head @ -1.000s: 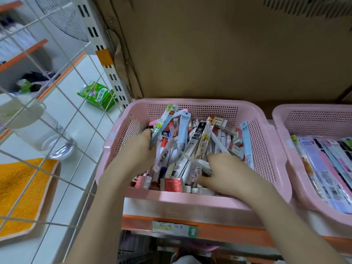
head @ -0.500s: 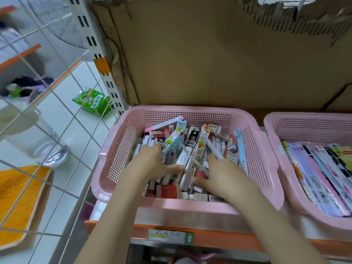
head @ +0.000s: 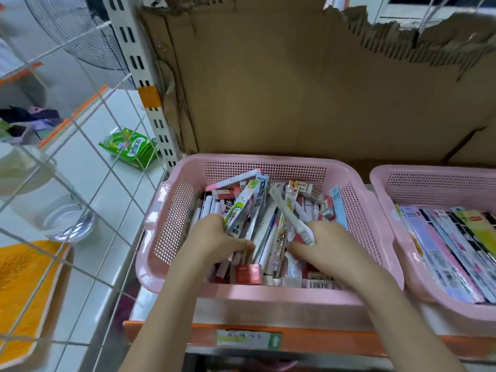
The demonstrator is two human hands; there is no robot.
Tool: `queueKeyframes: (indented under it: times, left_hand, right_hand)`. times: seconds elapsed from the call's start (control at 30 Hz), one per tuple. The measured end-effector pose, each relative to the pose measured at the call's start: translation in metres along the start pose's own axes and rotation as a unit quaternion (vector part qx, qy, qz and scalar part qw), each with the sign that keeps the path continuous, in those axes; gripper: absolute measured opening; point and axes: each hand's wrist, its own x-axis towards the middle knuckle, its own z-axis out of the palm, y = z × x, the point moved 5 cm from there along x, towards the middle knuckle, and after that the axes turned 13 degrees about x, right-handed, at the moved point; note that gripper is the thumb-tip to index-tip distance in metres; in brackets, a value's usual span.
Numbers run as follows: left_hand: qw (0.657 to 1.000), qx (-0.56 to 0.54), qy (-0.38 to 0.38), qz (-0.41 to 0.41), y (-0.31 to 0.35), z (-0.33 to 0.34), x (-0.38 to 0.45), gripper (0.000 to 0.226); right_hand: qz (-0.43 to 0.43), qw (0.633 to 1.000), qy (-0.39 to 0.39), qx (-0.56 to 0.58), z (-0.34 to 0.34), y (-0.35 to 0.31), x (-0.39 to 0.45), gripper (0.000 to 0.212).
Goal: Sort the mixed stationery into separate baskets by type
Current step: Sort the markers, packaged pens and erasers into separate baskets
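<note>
Item 1. A green carton is seen lying on the white tiled floor at far left, behind a wire grid; it is not judged part of the sort.

Item 2. The pink basket is set on the orange-edged shelf, filled with mixed stationery: packaged pens and small boxed erasers. Most packs are laid with long axes running front to back, apparently so that they fit the basket's depth.

Item 3. The left hand is sunk into the heap, fingers curled round a bundle of packs. A green-and-white pen pack is held in this bundle, tilted, its long axis pointing up and away toward the rear wall, presumably raised to be singled out.

Item 4. The right hand is placed beside it in the same basket, fingers curled down among the packs; a white barcoded pack is lying across its knuckles, slanted up-left. Whether anything is actually gripped cannot be told.

Item 5. The second pink basket is stood just to the right, loaded with flat packets ranked side by side, long axes front to back, seemingly one type already sorted.
</note>
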Motion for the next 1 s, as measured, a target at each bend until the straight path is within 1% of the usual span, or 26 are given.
queueKeyframes:
  times: [0.13, 0.2, 0.27, 0.33, 0.4, 0.57, 0.63, 0.7, 0.73, 0.83, 0.9, 1.0]
  left_hand:
    - [0.998, -0.066, -0.012, 0.001, -0.013, -0.009, 0.002, 0.032]
    - [0.998, -0.063, -0.02, 0.002, -0.018, -0.012, 0.004, 0.033]
    - [0.999, -0.051, -0.01, 0.008, -0.02, -0.012, 0.005, 0.03]
    - [0.997, -0.074, 0.026, 0.019, -0.018, -0.012, 0.004, 0.025]
    - [0.991, -0.098, 0.083, 0.04, -0.011, -0.017, -0.001, 0.018]
    - [0.974, -0.107, 0.178, 0.091, 0.024, -0.03, -0.019, 0.018]
    - [0.966, -0.126, 0.204, 0.099, 0.04, -0.03, -0.026, 0.02]
    - [0.956, -0.17, 0.215, 0.109, 0.059, -0.024, -0.035, 0.021]
    - [0.951, -0.187, 0.218, 0.117, 0.072, -0.019, -0.039, 0.02]
    - [0.937, -0.193, 0.253, 0.144, 0.115, -0.002, -0.049, 0.017]
    - [0.937, -0.183, 0.258, 0.152, 0.15, 0.014, -0.055, 0.016]
    - [0.936, -0.186, 0.238, 0.18, 0.212, 0.044, -0.065, 0.018]
  right_hand:
    - [0.012, 0.995, 0.024, 0.096, -0.011, 0.0, -0.008, 0.029]
    - [0.014, 0.992, 0.034, 0.124, -0.012, -0.001, -0.011, 0.031]
    - [0.009, 0.99, 0.04, 0.134, -0.01, 0.001, -0.011, 0.033]
    - [0.007, 0.99, 0.045, 0.131, -0.009, 0.001, -0.012, 0.036]
    - [0.004, 0.989, 0.052, 0.139, -0.011, 0.0, -0.015, 0.038]
    - [-0.048, 0.971, 0.085, 0.217, -0.036, 0.003, -0.023, 0.037]
    - [-0.078, 0.961, 0.11, 0.24, -0.053, 0.008, -0.028, 0.03]
    - [-0.11, 0.939, 0.118, 0.303, -0.072, 0.016, -0.036, 0.015]
    - [-0.126, 0.933, 0.122, 0.315, -0.082, 0.023, -0.039, 0.013]
    - [-0.178, 0.941, 0.139, 0.253, -0.115, 0.05, -0.049, 0.008]
    - [-0.184, 0.944, 0.16, 0.223, -0.14, 0.076, -0.056, 0.002]
    - [-0.173, 0.948, 0.196, 0.18, -0.177, 0.121, -0.066, 0.016]
